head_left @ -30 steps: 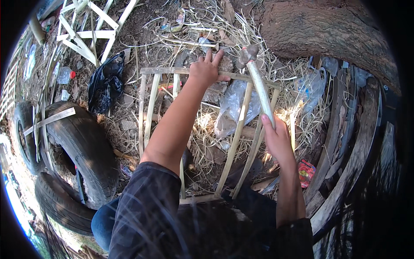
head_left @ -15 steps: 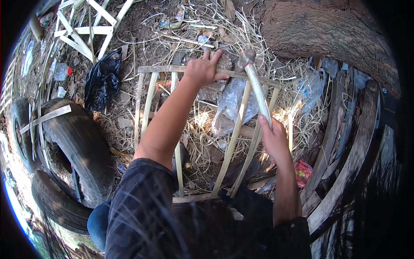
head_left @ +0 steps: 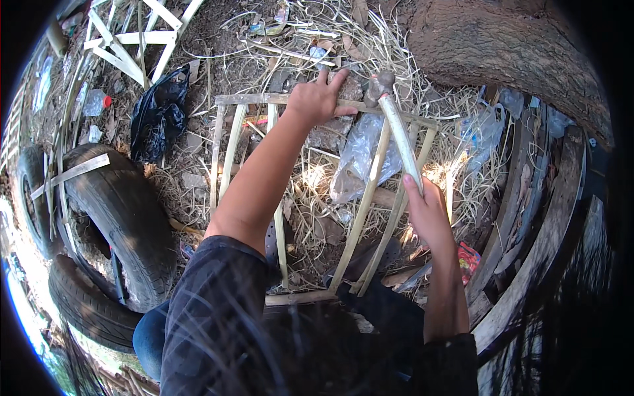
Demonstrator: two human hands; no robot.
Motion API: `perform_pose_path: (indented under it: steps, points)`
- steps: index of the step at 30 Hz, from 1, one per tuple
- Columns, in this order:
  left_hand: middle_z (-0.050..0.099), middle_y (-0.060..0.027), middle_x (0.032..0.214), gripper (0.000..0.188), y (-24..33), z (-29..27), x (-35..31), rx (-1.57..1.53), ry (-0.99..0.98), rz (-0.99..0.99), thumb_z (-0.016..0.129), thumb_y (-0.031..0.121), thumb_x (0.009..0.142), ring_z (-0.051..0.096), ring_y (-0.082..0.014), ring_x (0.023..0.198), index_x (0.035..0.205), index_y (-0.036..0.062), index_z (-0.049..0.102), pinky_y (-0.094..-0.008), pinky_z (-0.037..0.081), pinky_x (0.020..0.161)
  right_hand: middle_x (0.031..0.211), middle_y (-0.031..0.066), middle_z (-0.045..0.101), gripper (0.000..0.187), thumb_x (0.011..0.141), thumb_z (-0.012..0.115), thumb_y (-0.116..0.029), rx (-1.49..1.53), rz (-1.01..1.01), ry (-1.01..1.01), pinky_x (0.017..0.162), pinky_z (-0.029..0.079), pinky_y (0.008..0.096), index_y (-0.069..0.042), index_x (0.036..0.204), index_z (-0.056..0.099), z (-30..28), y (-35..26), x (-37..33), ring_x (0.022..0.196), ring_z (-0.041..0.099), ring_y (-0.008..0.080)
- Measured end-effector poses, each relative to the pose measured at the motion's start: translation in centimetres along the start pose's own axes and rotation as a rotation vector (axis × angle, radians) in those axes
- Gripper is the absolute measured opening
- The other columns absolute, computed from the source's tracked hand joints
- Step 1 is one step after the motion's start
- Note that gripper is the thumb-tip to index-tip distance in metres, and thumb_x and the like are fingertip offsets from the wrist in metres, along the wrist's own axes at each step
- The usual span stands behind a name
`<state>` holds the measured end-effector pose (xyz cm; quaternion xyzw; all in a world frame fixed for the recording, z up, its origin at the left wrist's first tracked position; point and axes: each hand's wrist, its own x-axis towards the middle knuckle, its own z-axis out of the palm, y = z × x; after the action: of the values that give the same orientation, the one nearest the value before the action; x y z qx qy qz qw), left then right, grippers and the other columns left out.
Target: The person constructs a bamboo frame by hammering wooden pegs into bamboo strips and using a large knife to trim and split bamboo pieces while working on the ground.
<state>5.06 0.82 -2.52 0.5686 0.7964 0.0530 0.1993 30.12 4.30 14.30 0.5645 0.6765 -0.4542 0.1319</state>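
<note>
A frame of pale wooden slats lies in front of me, its far rail (head_left: 257, 99) crossed by my left hand (head_left: 316, 102). That hand rests on the rail with its visible fingers stretched out and spread; the other fingers are hidden. My right hand (head_left: 428, 210) is closed round the lower part of a hammer's pale handle (head_left: 399, 140). The dark hammer head (head_left: 380, 84) shows just beyond the rail, right of my left hand; I cannot tell whether it touches the wood. Under the rail sits a rough block (head_left: 328, 136), and beside it lies a clear plastic bag (head_left: 356, 165).
Old tyres (head_left: 119, 214) lie at the left, near a black plastic bag (head_left: 160, 115). Another pale slat structure (head_left: 142, 38) stands at the far left. A thick tree trunk (head_left: 502, 49) occupies the far right, with weathered planks (head_left: 551, 211) below it. Straw and litter cover the ground.
The whole view has shifted slightly, with the frame, both hands and the hammer a little further right. Their positions relative to each other look nearly the same.
</note>
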Motion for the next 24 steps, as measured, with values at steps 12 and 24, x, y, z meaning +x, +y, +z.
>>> perform_pose_path:
  steps: [12, 24]
  points:
    - [0.049, -0.0280, 0.131, 0.099, -0.4, 1.1, 0.1, 0.037, 0.051, 0.001, 0.035, 0.084, 0.074, 0.068, -0.0402, 0.084, 0.148, 0.0200, 0.022, -0.0455, 0.056, 0.065, 0.066, 0.0132, 0.053, 0.041, 0.097, 0.049, -0.036, -0.080, -0.049, 0.019, 0.060, 0.042, 0.0374, 0.004, 0.097, 0.059, -0.1, 0.0, -0.4, 0.061, 0.053, 0.0235]
    - [0.051, -0.0273, 0.129, 0.099, -0.2, 1.1, 0.2, 0.037, 0.080, 0.020, 0.038, 0.083, 0.074, 0.068, -0.0401, 0.083, 0.147, 0.0185, 0.024, -0.0439, 0.056, 0.063, 0.062, 0.0128, 0.052, 0.040, 0.097, 0.050, -0.035, 0.073, -0.165, 0.161, 0.057, 0.042, 0.0365, 0.003, 0.088, 0.057, 1.7, 2.8, -0.8, 0.056, 0.051, 0.0239]
